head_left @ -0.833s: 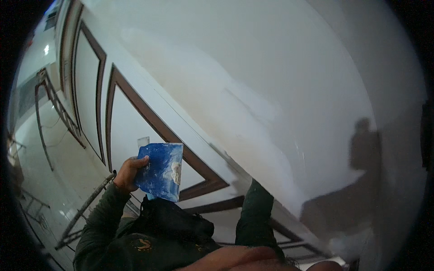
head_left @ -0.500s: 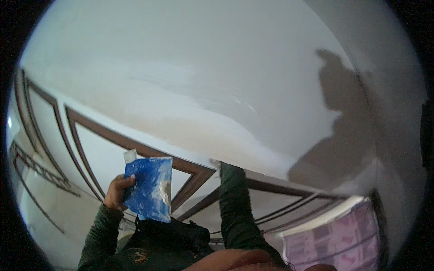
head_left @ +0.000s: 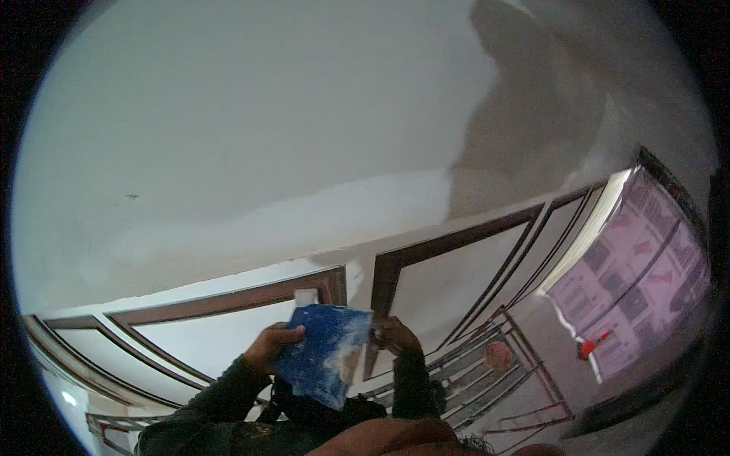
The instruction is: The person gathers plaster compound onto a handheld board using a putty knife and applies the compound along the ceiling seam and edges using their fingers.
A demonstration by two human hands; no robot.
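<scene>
My left hand (head_left: 271,346) is closed on the edge of a blue putty board (head_left: 323,349), a flat square plate smeared with white putty. A small pale piece (head_left: 306,296) juts out above the board's upper edge. My right hand (head_left: 394,334) is at the board's right edge with its fingers bent closed. Whatever those fingers hold is hidden. Beyond both hands spreads a large off-white plastered surface (head_left: 251,137), with a paler band (head_left: 342,201) along its lower part.
Brown-framed panels (head_left: 228,300) run below the plastered surface. A slatted metal frame (head_left: 532,357) stands lower right, with a round reddish thing (head_left: 498,356) seen against it. A pink patterned curtain (head_left: 639,266) hangs at the right. My shadow (head_left: 525,114) falls across the upper right.
My right arm has drawn back from the plastered surface, bringing the hand beside the board. My view has turned, and the board now sits lower and further right in it.
</scene>
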